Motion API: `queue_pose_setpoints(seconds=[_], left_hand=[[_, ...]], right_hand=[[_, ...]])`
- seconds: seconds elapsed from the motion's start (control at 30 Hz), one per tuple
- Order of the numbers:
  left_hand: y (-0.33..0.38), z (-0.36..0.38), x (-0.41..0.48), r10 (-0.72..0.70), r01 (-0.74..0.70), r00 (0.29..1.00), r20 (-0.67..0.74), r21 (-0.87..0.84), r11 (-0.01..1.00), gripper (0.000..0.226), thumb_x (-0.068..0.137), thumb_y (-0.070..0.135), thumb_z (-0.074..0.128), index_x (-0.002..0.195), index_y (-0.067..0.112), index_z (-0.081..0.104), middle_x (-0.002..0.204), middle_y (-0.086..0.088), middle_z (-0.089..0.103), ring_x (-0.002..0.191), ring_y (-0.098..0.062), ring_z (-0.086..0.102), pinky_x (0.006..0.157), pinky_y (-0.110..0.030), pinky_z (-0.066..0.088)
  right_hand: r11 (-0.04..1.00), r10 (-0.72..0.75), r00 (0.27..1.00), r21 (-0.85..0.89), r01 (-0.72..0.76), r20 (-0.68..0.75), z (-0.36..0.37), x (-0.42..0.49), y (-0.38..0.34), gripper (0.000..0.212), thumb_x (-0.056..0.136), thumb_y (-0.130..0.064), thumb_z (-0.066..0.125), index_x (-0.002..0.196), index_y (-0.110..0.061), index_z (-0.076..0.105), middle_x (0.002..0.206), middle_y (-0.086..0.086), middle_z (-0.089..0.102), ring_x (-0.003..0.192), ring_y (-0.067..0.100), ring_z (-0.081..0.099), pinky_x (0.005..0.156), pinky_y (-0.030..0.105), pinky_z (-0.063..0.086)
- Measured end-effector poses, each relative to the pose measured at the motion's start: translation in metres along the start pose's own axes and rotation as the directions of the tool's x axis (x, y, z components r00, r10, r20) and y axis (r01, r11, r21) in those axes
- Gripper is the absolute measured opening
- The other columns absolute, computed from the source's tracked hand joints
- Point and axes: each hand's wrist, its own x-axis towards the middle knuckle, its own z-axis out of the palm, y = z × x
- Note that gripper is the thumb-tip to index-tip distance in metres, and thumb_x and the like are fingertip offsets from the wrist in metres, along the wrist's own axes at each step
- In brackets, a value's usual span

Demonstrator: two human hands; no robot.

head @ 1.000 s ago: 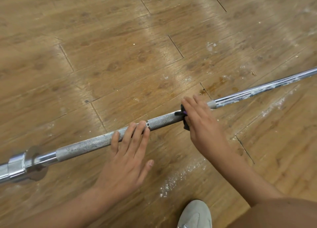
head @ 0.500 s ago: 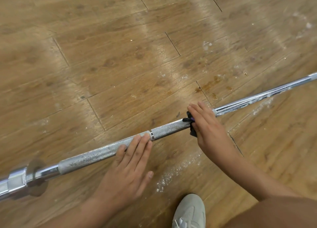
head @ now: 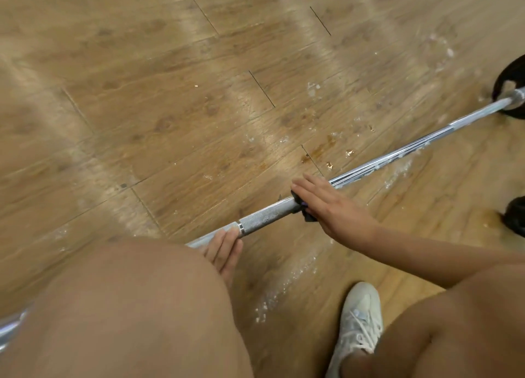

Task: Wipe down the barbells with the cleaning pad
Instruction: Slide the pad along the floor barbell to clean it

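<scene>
Barbell (head: 270, 212) lies on the wooden floor (head: 170, 107), diagonal from the 8 o'clock edge of frame to the 2 o'clock edge. Grey knurled section sits mid-frame with a thin ring mark (head: 241, 227) on it. Toward 2 o'clock the shaft turns smooth and shiny, streaked white. Cleaning pad (head: 309, 218), dark, is on the shaft just off centre toward 4 o'clock, about where knurl meets smooth. It's mostly covered; only its edges show at the 9 and 6 o'clock sides of the hand. Right hand (head: 332, 207) is on top of it: grip apart, nothing clamped, fingers straight, palm down, pressing the pad onto the bar. Left hand (head: 224, 249) is at 7 o'clock of the pad, apart from it along the shaft, fingers straight and laid over the bar just beside the ring mark. Grip apart there too; rest of that hand is hidden behind the left knee (head: 127, 306). The knee fills the 7 o'clock quadrant and covers the bar there; the shiny sleeve (head: 10, 328) shows at the 8 o'clock edge. Right leg (head: 460, 335) at 5 o'clock, white lace-up sneaker (head: 358, 326) on the floor beside it. White powder (head: 284, 289) is scattered on the floor between sneaker and bar. Black weight plate (head: 508, 70) sits on the far end at 2 o'clock. Second black object (head: 515, 215) at the 3 o'clock edge is cropped, can't tell what it is.
</scene>
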Motion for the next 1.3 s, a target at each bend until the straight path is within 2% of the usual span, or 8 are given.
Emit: queue_pose_setpoints(seconds=[0.13,0.33,0.47,0.8,0.9,1.03,1.17,1.3], left_hand=[[-0.017,0.001,0.006,0.118,-0.131,0.982,0.146,0.080,0.988,0.066,0.086,0.024,0.052,0.147,-0.001,0.050,0.152,-0.016,0.048,0.142,-0.031,0.046,0.119,-0.041,0.020],[-0.021,0.002,0.015,0.063,-0.117,0.967,0.249,0.212,0.970,0.078,0.094,0.034,0.055,0.158,-0.001,0.028,0.166,-0.018,0.024,0.152,-0.033,0.028,0.124,-0.046,0.014],[-0.025,-0.003,0.027,0.015,-0.064,0.959,0.284,0.162,0.985,0.080,0.091,0.035,0.060,0.157,0.000,0.031,0.166,-0.020,0.024,0.151,-0.037,0.028,0.122,-0.051,0.020],[-0.022,-0.046,0.111,-0.039,-0.052,0.801,0.597,0.136,0.989,0.077,0.100,0.052,0.033,0.160,0.005,0.024,0.157,-0.019,0.039,0.138,-0.036,0.049,0.101,-0.053,0.050],[0.009,-0.025,0.140,-0.191,0.080,0.727,0.660,0.195,0.978,0.076,0.102,0.059,0.020,0.160,0.010,0.020,0.159,-0.016,0.034,0.143,-0.036,0.043,0.097,-0.063,0.047],[0.040,0.016,0.155,-0.472,0.358,0.713,0.518,0.310,0.881,0.070,0.101,0.055,0.026,0.155,0.011,0.030,0.156,-0.010,0.041,0.145,-0.035,0.039,0.099,-0.078,0.034],[0.047,0.041,0.145,-0.517,0.434,0.814,0.263,0.317,0.844,0.062,0.104,0.047,0.032,0.156,0.013,0.037,0.161,-0.006,0.038,0.151,-0.027,0.031,0.110,-0.076,0.017],[0.047,0.061,0.149,-0.550,0.509,0.831,0.080,0.287,0.811,0.054,0.106,0.040,0.036,0.153,0.015,0.044,0.157,-0.004,0.044,0.150,-0.025,0.033,0.115,-0.072,0.007]], right_hand=[[0.999,-0.032,0.998,-0.004,0.032,0.055,-0.001,0.013,0.016,0.045,0.107,-0.017,0.043,0.148,0.001,0.044,0.153,0.017,0.045,0.148,0.034,0.034,0.120,0.050,0.031],[0.998,0.052,0.986,0.043,-0.046,-0.161,0.025,0.026,0.007,0.047,0.097,-0.010,0.039,0.142,0.002,0.050,0.149,0.015,0.049,0.147,0.037,0.032,0.123,0.046,0.018],[0.999,-0.005,0.976,0.032,0.012,-0.218,0.029,0.040,0.020,0.047,0.094,-0.005,0.050,0.141,0.002,0.052,0.145,0.017,0.053,0.143,0.039,0.039,0.121,0.050,0.027],[0.978,-0.174,0.959,0.076,0.195,-0.225,0.024,0.062,0.049,0.054,0.090,0.001,0.059,0.143,0.000,0.049,0.146,0.018,0.053,0.143,0.038,0.041,0.120,0.050,0.032],[0.979,-0.148,0.964,0.102,0.174,-0.222,0.021,0.064,0.047,0.056,0.090,0.000,0.062,0.144,-0.001,0.049,0.146,0.016,0.053,0.143,0.036,0.040,0.121,0.048,0.031],[0.981,-0.101,0.967,0.137,0.135,-0.234,0.018,0.069,0.046,0.050,0.094,-0.007,0.049,0.144,-0.001,0.050,0.144,0.015,0.055,0.143,0.034,0.042,0.121,0.046,0.028],[0.987,-0.069,0.961,0.122,0.105,-0.268,0.023,0.068,0.053,0.050,0.099,-0.008,0.048,0.149,-0.005,0.044,0.151,0.011,0.049,0.149,0.030,0.034,0.125,0.042,0.019],[0.992,0.027,0.947,0.127,0.015,-0.319,0.025,0.068,0.057,0.051,0.099,-0.006,0.054,0.149,-0.005,0.045,0.151,0.010,0.049,0.149,0.030,0.033,0.124,0.042,0.018]])
